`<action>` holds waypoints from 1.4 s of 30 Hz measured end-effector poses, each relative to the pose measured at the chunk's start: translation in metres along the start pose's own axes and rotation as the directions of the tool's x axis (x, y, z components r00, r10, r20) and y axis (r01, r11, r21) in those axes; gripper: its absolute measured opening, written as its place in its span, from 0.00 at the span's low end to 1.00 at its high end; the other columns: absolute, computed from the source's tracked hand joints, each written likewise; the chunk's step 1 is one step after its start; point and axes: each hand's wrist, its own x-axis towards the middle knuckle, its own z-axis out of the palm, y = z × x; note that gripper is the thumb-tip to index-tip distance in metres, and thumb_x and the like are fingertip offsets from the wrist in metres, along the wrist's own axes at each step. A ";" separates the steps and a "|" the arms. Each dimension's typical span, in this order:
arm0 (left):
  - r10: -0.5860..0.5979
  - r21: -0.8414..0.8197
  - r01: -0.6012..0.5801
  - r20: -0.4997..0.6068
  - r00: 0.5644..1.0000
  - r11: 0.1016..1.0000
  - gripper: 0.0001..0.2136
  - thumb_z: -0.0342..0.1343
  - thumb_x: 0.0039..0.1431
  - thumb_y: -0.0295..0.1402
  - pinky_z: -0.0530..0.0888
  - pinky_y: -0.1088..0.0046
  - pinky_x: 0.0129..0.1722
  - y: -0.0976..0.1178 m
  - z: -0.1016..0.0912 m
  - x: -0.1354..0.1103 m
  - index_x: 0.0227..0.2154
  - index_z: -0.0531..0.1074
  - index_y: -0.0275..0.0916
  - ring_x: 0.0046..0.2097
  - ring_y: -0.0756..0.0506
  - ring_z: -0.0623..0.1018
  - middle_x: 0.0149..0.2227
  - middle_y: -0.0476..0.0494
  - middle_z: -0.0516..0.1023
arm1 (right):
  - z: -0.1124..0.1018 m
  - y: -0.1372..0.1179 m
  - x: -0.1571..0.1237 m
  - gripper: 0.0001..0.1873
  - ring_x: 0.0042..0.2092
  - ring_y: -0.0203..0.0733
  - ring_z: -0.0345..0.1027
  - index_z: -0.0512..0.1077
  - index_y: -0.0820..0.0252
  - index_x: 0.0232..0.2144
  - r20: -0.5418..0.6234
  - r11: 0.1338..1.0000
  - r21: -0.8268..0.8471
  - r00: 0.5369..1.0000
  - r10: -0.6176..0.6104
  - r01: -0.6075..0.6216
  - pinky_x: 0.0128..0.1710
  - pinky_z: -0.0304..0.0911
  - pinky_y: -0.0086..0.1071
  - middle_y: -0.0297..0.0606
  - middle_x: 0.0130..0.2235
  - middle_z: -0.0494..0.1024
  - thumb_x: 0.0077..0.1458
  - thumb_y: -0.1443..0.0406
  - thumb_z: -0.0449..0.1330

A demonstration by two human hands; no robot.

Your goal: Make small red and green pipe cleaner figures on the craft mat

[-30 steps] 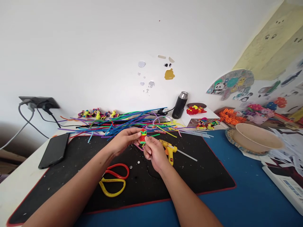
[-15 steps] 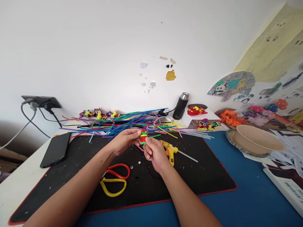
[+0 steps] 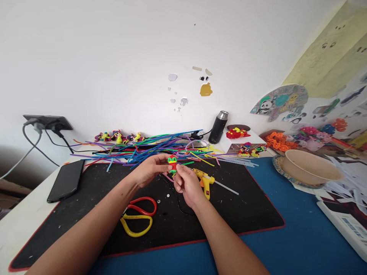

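Note:
Both hands meet above the black mat (image 3: 86, 198) on a small pipe-cleaner figure (image 3: 172, 163), red with green and yellow loops. My left hand (image 3: 150, 170) pinches it from the left. My right hand (image 3: 187, 185) pinches its lower right side, fingers curled. A pink pipe cleaner trails below the figure. A yellow glue gun (image 3: 205, 179) lies just right of my right hand, with a glue stick poking out behind it. Red and yellow scissors (image 3: 139, 217) lie on the mat below my left forearm.
A heap of coloured pipe cleaners (image 3: 149, 147) lies behind the hands. A black phone (image 3: 65, 180) rests at the left, a dark flask (image 3: 218, 127) at the back, a beige bowl (image 3: 311, 168) at the right. Finished figures (image 3: 119, 137) line the wall.
The figure has been turned between the fingertips, so green loops now show at its top. Both hands stay in nearly the same place.

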 end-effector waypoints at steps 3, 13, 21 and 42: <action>-0.004 -0.035 0.004 -0.003 1.000 0.999 0.21 0.77 0.42 0.31 0.70 0.73 0.34 0.000 -0.001 0.000 0.42 0.82 0.38 0.35 0.48 0.76 0.36 0.46 0.81 | 0.000 -0.001 0.000 0.25 0.16 0.28 0.54 0.64 0.58 0.26 -0.001 1.000 -0.002 1.000 -0.001 0.001 0.16 0.40 0.25 0.22 0.18 0.62 0.54 0.46 0.69; -0.004 0.038 0.004 -0.009 1.000 0.999 0.20 0.76 0.45 0.38 0.69 0.73 0.33 0.000 -0.001 0.001 0.41 0.82 0.37 0.33 0.50 0.74 0.36 0.46 0.79 | 0.000 0.001 0.000 0.23 0.16 0.28 0.53 0.70 0.59 0.30 -0.012 0.998 -0.060 1.000 0.008 -0.008 0.16 0.40 0.25 0.22 0.17 0.62 0.51 0.47 0.71; -0.022 0.315 0.021 -0.001 1.000 0.949 0.25 0.72 0.49 0.39 0.70 0.71 0.36 0.021 -0.023 -0.007 0.50 0.77 0.39 0.38 0.45 0.77 0.40 0.42 0.81 | -0.009 -0.006 0.005 0.21 0.17 0.30 0.54 0.77 0.61 0.35 -0.123 0.992 -0.102 0.989 -0.080 0.068 0.16 0.42 0.25 0.22 0.17 0.61 0.53 0.49 0.69; -0.104 0.786 0.099 -0.045 0.994 0.610 0.20 0.65 0.51 0.48 0.70 0.71 0.37 -0.010 -0.057 -0.038 0.42 0.79 0.40 0.37 0.43 0.74 0.35 0.46 0.79 | 0.003 0.000 -0.005 0.19 0.17 0.30 0.57 0.76 0.60 0.33 -0.011 0.965 -0.263 1.000 -0.009 0.005 0.16 0.45 0.25 0.25 0.18 0.65 0.58 0.49 0.64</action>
